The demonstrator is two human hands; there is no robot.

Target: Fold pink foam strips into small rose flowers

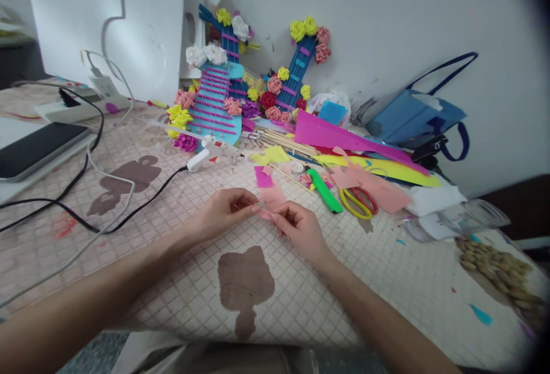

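Observation:
My left hand (226,211) and my right hand (298,228) meet over the middle of the quilted cloth (301,305). Both pinch a small strip of pale pink foam (271,197) between their fingertips, left thumb and fingers closed on its left end, right fingers curled on its right end. A magenta foam scrap (262,176) lies just beyond the strip. A white glue gun (210,150) rests farther back to the left, its black cord (141,205) trailing leftward.
Foam guitars with paper roses (217,105) lean on the wall. Coloured foam sheets (344,139), wooden sticks (286,144), a green cutter (325,191), scissors (358,202), a blue bag (415,116), a phone (36,148), a power strip (73,109) and seeds (498,268) surround me.

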